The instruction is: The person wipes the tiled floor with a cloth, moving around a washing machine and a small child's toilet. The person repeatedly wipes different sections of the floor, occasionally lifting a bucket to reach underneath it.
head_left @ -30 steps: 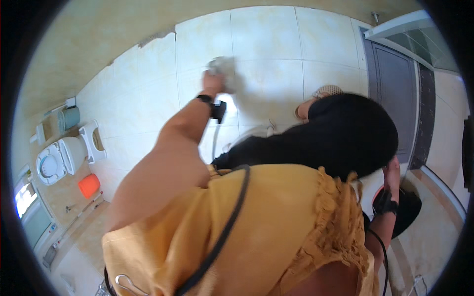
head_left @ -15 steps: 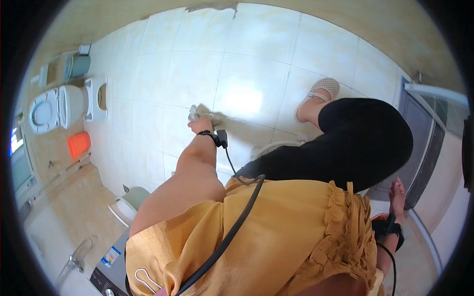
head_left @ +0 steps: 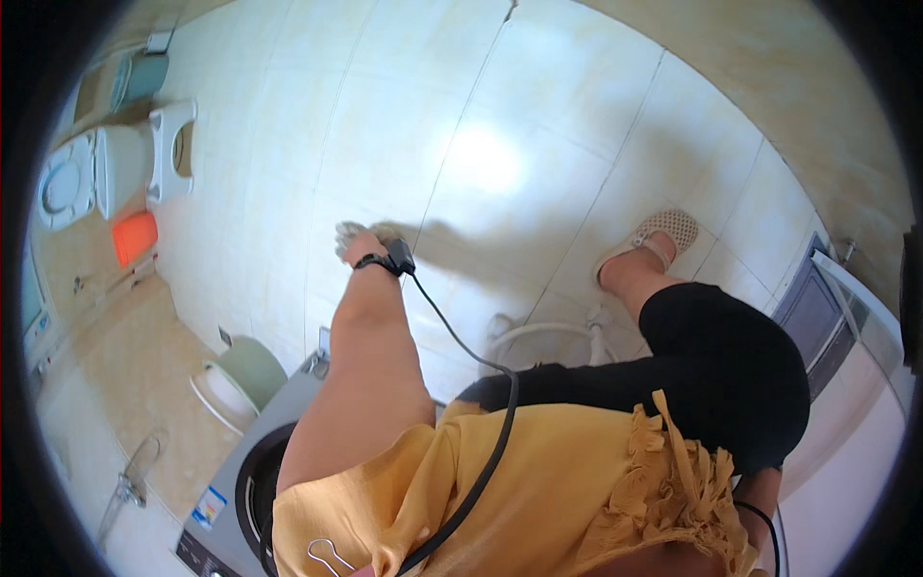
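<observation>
My left hand (head_left: 358,248) is low over the pale tiles, closed on a crumpled, whitish-grey cloth (head_left: 348,234). Bits of the cloth stick out past my fingers on both sides; how much of it touches the tiles is hard to tell. A black strap with a small box and a cable sits on that wrist. On the right, only part of my right forearm (head_left: 761,500) shows beside my dark trouser leg, and the hand itself is hidden. My foot in a beige woven sandal (head_left: 668,240) stands on the tiled floor (head_left: 538,106).
A white curved frame (head_left: 553,332) stands near my leg. To the left are a grey front-loading machine (head_left: 240,471), a pale green basin (head_left: 252,375), an orange bucket (head_left: 135,238), a white stool (head_left: 171,154) and a toilet (head_left: 67,183). A grey door (head_left: 812,298) is at the right.
The view has shifted and turned. My left hand with the cloth is farther left in the picture. My right hand, earlier visible with fingers stretched beside the door, has gone out of sight.
</observation>
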`<state>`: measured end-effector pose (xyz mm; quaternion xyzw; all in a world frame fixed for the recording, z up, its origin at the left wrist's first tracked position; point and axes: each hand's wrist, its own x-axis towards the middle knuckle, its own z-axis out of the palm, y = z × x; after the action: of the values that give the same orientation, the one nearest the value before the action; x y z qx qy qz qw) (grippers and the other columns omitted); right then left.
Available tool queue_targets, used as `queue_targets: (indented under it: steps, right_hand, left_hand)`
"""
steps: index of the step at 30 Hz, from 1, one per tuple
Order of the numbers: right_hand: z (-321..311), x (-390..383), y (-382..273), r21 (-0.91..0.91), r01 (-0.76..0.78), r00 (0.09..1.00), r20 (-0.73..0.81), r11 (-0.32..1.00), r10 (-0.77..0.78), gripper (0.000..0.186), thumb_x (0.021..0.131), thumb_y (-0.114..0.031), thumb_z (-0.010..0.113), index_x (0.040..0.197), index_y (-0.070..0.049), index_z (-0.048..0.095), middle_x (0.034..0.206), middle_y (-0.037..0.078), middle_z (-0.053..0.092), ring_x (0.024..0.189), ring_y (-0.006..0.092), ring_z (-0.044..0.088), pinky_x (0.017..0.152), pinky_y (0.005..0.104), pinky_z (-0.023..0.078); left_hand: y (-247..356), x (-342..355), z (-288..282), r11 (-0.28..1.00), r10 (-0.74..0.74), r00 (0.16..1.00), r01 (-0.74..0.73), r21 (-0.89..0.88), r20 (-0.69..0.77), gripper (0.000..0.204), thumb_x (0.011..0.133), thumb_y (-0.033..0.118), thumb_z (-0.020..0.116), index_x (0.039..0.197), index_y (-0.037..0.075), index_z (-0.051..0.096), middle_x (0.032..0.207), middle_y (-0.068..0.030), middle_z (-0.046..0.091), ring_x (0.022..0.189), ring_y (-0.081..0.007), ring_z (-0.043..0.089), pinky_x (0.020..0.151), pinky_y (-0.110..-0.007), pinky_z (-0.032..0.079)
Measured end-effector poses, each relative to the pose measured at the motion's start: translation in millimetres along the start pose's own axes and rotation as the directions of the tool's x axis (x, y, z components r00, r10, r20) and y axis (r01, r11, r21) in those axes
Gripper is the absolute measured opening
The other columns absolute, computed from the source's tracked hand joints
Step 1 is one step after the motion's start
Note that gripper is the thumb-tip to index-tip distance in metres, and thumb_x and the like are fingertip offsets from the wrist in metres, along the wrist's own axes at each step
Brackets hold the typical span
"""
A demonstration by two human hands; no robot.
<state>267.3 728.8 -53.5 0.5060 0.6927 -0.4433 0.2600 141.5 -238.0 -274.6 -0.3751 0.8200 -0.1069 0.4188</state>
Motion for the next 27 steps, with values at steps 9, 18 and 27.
queue_targets:
  steps: [9, 18, 27]
  right_hand:
    - [5, 3, -6, -0.063, -0.038, 0.999, 0.029, 0.997, 0.04, 0.044, 0.104, -0.03, 0.058, 0.141, -0.006, 0.055, 0.122, 0.005, 0.065, 0.108, 0.0175, 0.062, 0.094, 0.0312, 0.049]
    - [11, 8, -11, -0.102, -0.011, 0.997, 0.077, 0.995, 0.019, 0.042, 0.104, -0.028, 0.058, 0.139, -0.005, 0.057, 0.116, 0.005, 0.067, 0.106, 0.0173, 0.062, 0.092, 0.0312, 0.05]
    - [38, -1, -36, -0.247, 0.159, 0.965, 0.244, 0.956, -0.098, 0.039, 0.104, -0.027, 0.058, 0.136, -0.004, 0.059, 0.111, 0.004, 0.068, 0.103, 0.0172, 0.063, 0.091, 0.0312, 0.051]
  left_hand:
    - [267, 50, -233, 0.638, -0.096, 0.853, -0.343, -0.689, -0.513, 0.03, 0.095, 0.02, 0.056, 0.117, 0.001, 0.064, 0.122, -0.0265, 0.063, 0.113, -0.0428, 0.062, 0.093, -0.051, 0.054]
    - [516, -227, -173, 0.088, 0.795, 0.155, -0.986, -0.142, -0.586, 0.039, 0.077, 0.0, 0.06, 0.115, 0.008, 0.066, 0.114, -0.02, 0.063, 0.107, -0.043, 0.057, 0.095, -0.049, 0.049]
    - [396, -80, -183, -0.042, 0.326, 0.571, -0.787, -0.615, -0.753, 0.046, 0.074, 0.006, 0.072, 0.118, 0.0, 0.062, 0.107, -0.0187, 0.064, 0.102, -0.0352, 0.06, 0.091, -0.046, 0.049]
